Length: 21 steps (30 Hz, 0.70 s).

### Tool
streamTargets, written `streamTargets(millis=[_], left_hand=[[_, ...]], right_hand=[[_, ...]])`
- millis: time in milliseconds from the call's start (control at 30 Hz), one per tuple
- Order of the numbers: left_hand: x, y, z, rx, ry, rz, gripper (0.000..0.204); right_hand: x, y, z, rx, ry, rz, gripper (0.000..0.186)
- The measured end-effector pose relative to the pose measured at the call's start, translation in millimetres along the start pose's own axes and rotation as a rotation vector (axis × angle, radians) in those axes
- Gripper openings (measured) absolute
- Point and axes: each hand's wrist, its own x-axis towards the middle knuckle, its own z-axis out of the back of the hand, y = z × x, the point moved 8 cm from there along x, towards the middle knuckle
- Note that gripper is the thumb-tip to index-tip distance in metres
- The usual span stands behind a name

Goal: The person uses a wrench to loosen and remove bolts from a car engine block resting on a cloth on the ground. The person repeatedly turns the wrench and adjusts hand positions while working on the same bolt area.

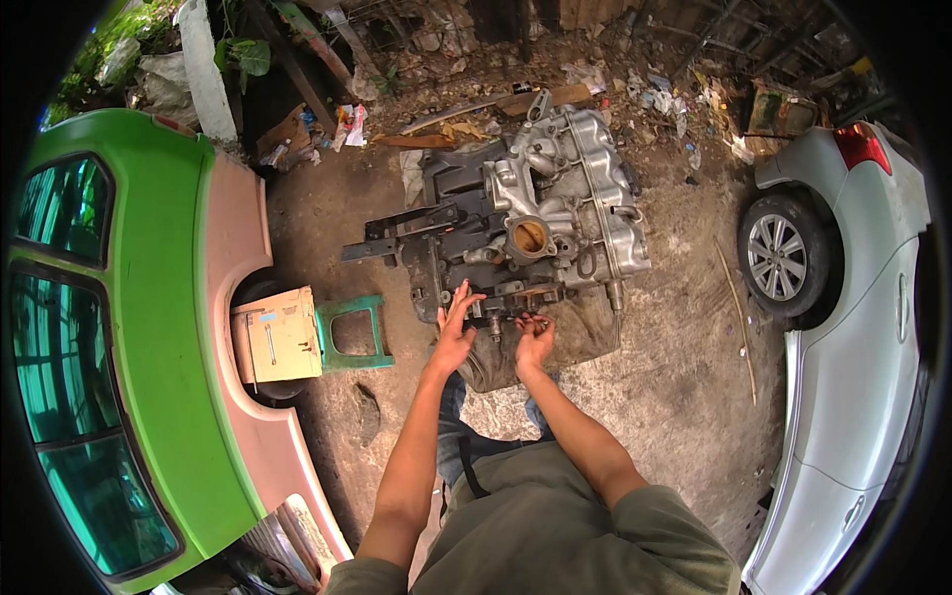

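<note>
A large engine (446, 248) of dark metal, topped by a silver intake manifold (511, 188) and a ribbed silver valve cover (600, 188), stands in front of me. A round brownish throttle opening (530, 237) faces up on it. My left hand (457, 332) is at the engine's near edge, fingers stretched and apart, with nothing seen in it. Just to its right, my right hand (535, 342) has its fingers curled together close to the engine's near side. Whatever it pinches is too small to make out. Between the hands a short metal shaft (496, 327) sticks out.
Dark cloth (585, 342) lies under the engine's near side. At left, a green stool (354, 332) stands beside a cardboard box (277, 335) with a wrench (270, 345) on top. A green and pink vehicle (178, 327) flanks the left, a silver car (853, 327) the right. Litter lies behind.
</note>
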Motion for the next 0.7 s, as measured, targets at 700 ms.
streamTargets(millis=[700], left_hand=[[-0.1, -1.1, -0.2, 0.000, -0.007, 0.006, 0.071]], right_hand=[[-2.0, 3.5, -0.8, -0.043, 0.029, 0.061, 0.016]])
